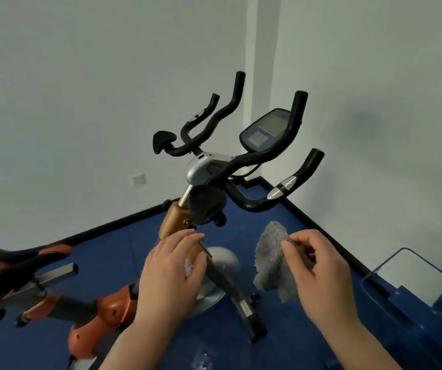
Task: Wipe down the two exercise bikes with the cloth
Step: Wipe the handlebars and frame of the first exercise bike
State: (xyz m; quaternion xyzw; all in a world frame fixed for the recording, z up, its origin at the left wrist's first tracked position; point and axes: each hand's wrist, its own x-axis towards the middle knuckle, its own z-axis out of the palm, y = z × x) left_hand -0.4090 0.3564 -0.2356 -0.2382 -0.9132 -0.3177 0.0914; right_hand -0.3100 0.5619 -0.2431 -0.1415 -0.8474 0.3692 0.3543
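An orange and black exercise bike (177, 217) stands in front of me, its black handlebars (262, 156) and grey console (268, 130) raised toward the corner. My right hand (318, 271) pinches a fluffy grey cloth (270, 257), which hangs in the air right of the bike's front post. My left hand (171, 273) hovers over the orange post with its fingers loosely bent, holding nothing. The silver flywheel (222, 265) shows between my hands. The bike's saddle (14, 265) is at the left edge.
Blue floor mats (102, 252) with a black border cover the ground up to the white walls. A blue machine with a clear panel (412, 287) sits at the lower right. A wall socket (139, 179) is behind the bike.
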